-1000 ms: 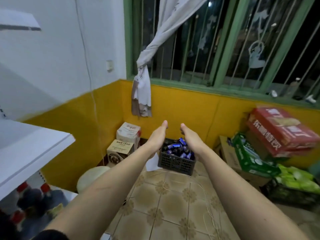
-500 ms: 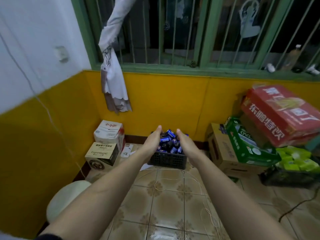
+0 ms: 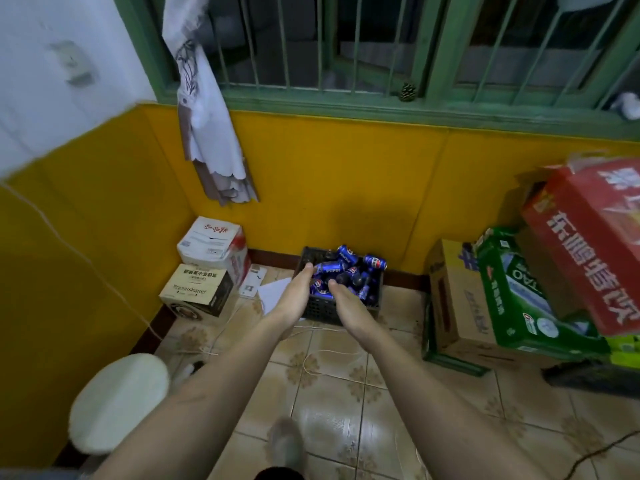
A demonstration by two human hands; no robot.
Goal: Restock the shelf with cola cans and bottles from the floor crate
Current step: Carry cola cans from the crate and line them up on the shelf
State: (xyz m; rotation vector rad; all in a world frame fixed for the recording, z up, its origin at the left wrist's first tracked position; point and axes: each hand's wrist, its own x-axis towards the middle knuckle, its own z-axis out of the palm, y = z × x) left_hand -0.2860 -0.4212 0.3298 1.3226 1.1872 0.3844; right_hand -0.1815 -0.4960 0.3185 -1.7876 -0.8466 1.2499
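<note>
A black plastic crate (image 3: 320, 311) sits on the tiled floor against the yellow wall, filled with several blue cola cans (image 3: 346, 268) lying in a heap. Both my arms stretch out toward it. My left hand (image 3: 298, 294) hovers over the crate's left front corner, fingers together and extended, holding nothing. My right hand (image 3: 348, 304) is over the crate's front edge, palm turned inward, empty too. The shelf is out of view.
Two stacked cartons (image 3: 207, 268) stand left of the crate, with papers (image 3: 273, 291) on the floor between. Green (image 3: 519, 299), brown (image 3: 457, 299) and red (image 3: 595, 244) boxes pile up on the right. A white round stool (image 3: 117, 400) is at lower left. A thin cord (image 3: 322, 355) lies on the tiles.
My view has swung away from the white shelf and closed in on the crate. Both hands have come nearer to the cans, staying empty.
</note>
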